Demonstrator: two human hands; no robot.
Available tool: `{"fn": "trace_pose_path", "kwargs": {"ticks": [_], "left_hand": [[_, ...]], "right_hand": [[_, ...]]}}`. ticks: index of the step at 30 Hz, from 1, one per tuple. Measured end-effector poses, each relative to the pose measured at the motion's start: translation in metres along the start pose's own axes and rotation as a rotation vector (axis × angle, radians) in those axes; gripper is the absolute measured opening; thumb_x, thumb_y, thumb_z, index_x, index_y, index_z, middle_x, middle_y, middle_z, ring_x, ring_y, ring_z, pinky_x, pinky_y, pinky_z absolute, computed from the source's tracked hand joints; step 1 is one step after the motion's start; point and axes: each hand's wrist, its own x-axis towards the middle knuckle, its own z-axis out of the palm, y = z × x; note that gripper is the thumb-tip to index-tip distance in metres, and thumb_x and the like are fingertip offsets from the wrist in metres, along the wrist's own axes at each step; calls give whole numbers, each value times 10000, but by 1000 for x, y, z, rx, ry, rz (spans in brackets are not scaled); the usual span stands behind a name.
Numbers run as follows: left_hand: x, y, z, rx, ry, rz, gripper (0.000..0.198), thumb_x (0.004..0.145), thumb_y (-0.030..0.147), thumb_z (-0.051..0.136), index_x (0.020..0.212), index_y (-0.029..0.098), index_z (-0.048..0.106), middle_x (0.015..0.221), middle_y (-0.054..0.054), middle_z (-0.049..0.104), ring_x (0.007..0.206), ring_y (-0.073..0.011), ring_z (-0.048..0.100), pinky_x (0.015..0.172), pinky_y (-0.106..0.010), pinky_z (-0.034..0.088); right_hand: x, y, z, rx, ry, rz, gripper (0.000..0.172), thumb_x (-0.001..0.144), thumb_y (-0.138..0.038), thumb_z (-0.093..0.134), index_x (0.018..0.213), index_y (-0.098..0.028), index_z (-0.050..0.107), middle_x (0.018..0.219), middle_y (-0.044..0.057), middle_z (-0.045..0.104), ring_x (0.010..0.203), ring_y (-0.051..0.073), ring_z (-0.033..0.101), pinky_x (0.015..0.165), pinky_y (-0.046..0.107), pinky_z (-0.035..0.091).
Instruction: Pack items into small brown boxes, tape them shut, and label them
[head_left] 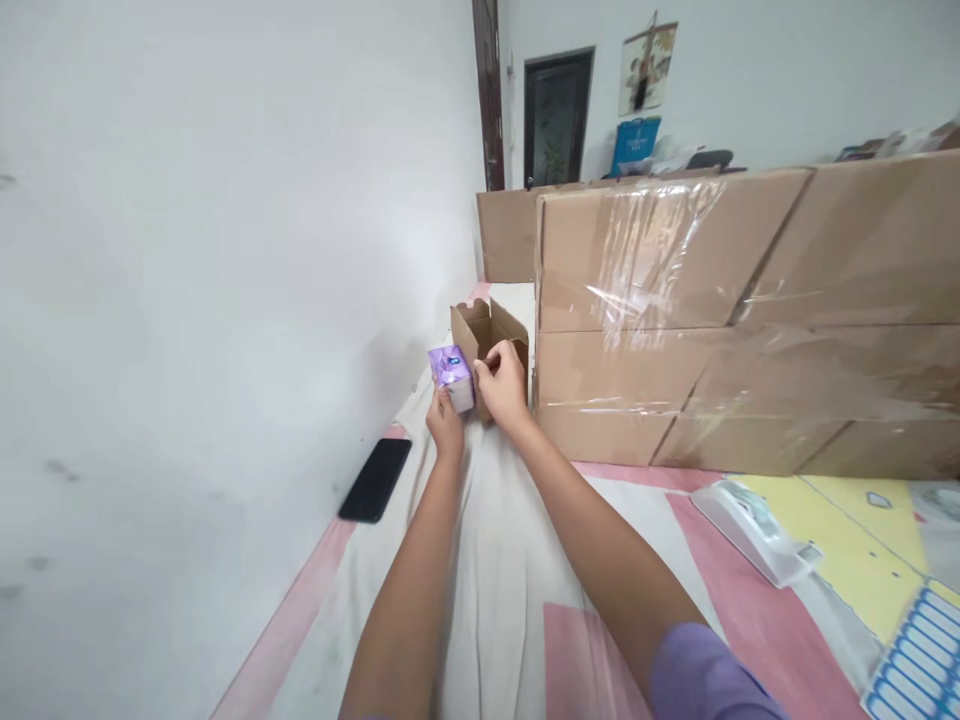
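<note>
just left of the open cardboard box, by the white wall, sits the purple pack, gripped in the left hand. the pack lies immediately ahead of that hand's wrist, level with the box's side and beneath its upper edge; whether the two touch is hard to tell. the pack looks nearly cubic, so no long axis stands out, and its printed face is turned upward. the box stands upright with its flaps up, its mouth facing the ceiling, to the right of the pack. the left hand is the nearer to the pack, thumb along its near side, forearm reaching straight forward. the right hand is at the box's near edge, arm slanting in from the right, wrist bent, fingers curled narrow; i cannot tell whether they pinch the cardboard or only rest against it.
</note>
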Motion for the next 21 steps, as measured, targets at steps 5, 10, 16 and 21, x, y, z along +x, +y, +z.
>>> {"fn": "trace_pose_path", "kwargs": {"ticks": [5,10,16,21], "left_hand": [[-35,48,-65,128,128,48,417,984,494,533,1242,182,633,1264,-107,667,1157,-237,641,1036,-509,502],[-119,101,-117,239,182,114,510,1029,514,387,1371,209,609,1373,-138,651,1315,-254,580,1105,-399,450],[-266,139,-142,341,145,238,465,1021,392,439,1465,283,522,1612,-95,412,1507,-278,339,1228,-507,253],[-372,156,-148,506,-236,481,590,979,211,390,1547,369,379,1665,-76,305,1488,-327,369,1125,-570,372]], "right_hand": [[-31,-61,3,172,-81,-38,213,832,-177,586,770,-246,394,794,-33,453,734,163,478,696,297,392],[-97,-116,-40,312,-139,41,181,874,-207,602,808,-243,437,820,-21,478,740,163,502,683,302,443],[-185,-135,-166,526,-182,254,211,901,-255,663,840,-252,461,885,-3,458,725,155,535,629,314,572],[-232,-137,-309,503,-190,295,188,919,-278,677,858,-279,499,902,12,456,695,163,567,554,325,612]]}}
